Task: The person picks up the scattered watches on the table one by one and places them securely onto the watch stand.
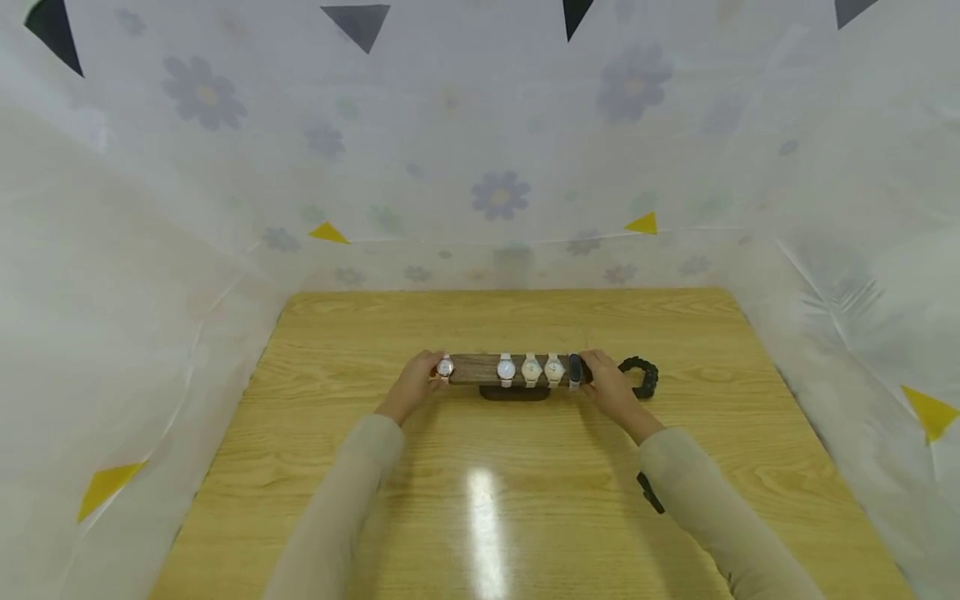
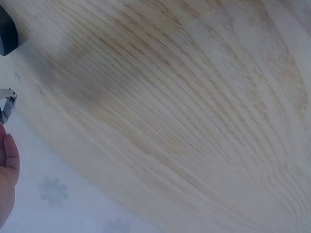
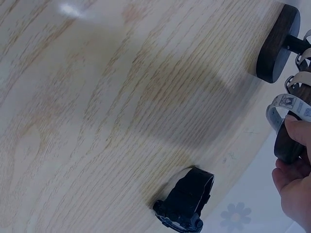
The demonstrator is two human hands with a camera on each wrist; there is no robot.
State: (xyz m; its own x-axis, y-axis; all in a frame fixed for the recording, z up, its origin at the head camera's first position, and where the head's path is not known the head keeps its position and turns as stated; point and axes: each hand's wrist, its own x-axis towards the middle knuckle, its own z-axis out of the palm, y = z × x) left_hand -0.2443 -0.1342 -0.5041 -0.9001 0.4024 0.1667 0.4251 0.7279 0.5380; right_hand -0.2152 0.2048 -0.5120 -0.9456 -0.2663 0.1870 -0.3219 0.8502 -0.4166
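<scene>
A watch stand with a dark wooden bar [image 1: 474, 369] runs crosswise between both hands, above its rounded dark base [image 1: 514, 393]. My left hand [image 1: 415, 382] holds the bar's left end, beside a pale-strapped watch [image 1: 446, 367]. My right hand [image 1: 611, 387] grips the other end, thumb close to a fitness band [image 1: 574, 371] with a dark face. Between them, several light-strapped watches [image 1: 531, 370] sit round the bar. In the right wrist view, fingers and thumb pinch the bar's dark end [image 3: 287, 145]. Only some fingers [image 2: 10, 158] show in the left wrist view.
A black watch [image 3: 187, 201] lies on the wooden table [image 1: 337, 500], just right of my right hand. A small dark strip [image 1: 650, 493] shows beside the right sleeve. White flowered sheeting [image 1: 420, 158] hangs behind the table and along both sides.
</scene>
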